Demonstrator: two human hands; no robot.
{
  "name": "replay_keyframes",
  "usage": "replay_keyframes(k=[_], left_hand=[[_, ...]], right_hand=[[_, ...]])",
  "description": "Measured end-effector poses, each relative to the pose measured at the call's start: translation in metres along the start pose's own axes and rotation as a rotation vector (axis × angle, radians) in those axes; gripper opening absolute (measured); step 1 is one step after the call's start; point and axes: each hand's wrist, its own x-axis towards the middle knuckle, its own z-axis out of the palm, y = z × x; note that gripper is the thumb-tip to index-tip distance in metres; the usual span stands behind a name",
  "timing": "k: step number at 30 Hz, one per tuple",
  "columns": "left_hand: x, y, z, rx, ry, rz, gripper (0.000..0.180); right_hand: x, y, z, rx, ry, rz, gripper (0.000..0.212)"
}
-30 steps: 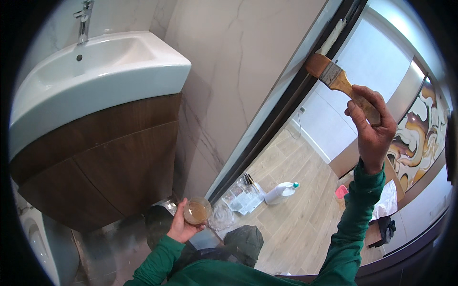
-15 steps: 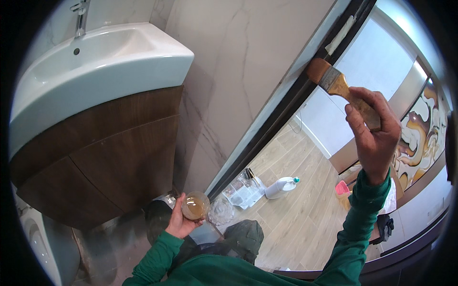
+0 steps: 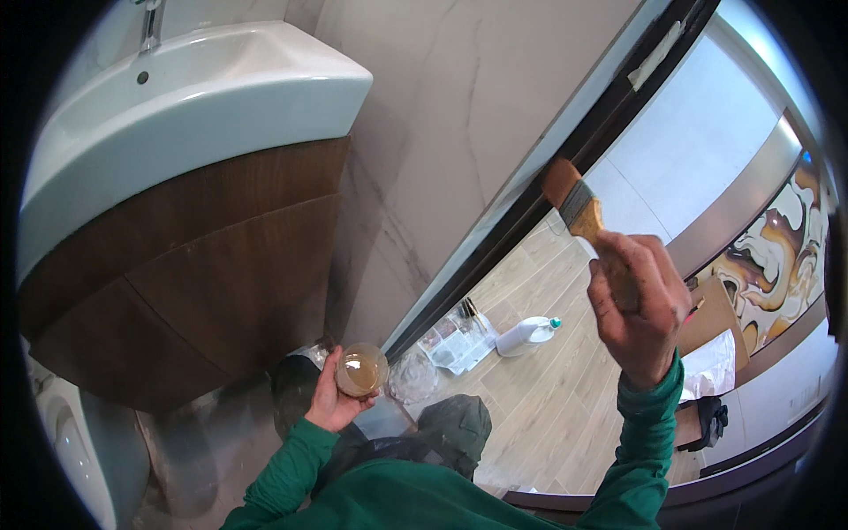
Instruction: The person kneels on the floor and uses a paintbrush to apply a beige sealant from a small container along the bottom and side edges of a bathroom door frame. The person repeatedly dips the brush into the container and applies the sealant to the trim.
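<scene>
right grip (image 3: pixel 643 305) on brush (image 3: pixel 574 201), handle (image 3: pixel 590 223) partly hidden

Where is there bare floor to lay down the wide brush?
For the wide brush, the wooden floor looks bare between the white bottle, the dark trousered knee and the right sleeve. Beside the door frame it is crowded with printed sheets and a clear plastic bag.

A hand could pass over the wood-look floor (image 3: pixel 548 415) between the white bottle (image 3: pixel 526 337) and the right sleeve (image 3: pixel 633 450). By the floor's left edge, crumpled plastic (image 3: pixel 412 378) and paper sheets (image 3: pixel 464 348) obstruct; beyond it, the dark door frame (image 3: pixel 605 119) and marbled wall (image 3: pixel 424 168) bar the way.
</scene>
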Motion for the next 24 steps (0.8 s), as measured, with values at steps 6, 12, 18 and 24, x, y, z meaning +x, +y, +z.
replay_keyframes(k=[6,12,18,24], left_hand=[[-0.002,-0.002,-0.002,0.014,0.005,0.02,0.067],[-0.005,-0.001,-0.004,0.026,0.029,0.027,0.067],[-0.006,-0.001,-0.006,0.009,0.012,0.035,0.067],[-0.007,-0.002,-0.009,-0.003,0.004,0.023,0.068]], right_hand=[[-0.021,-0.008,0.02,0.038,-0.081,0.008,0.036],[-0.038,-0.012,0.037,0.066,-0.169,-0.003,0.043],[-0.053,-0.016,0.05,0.062,-0.225,-0.006,0.042],[-0.067,-0.02,0.064,0.116,-0.307,-0.005,0.038]])
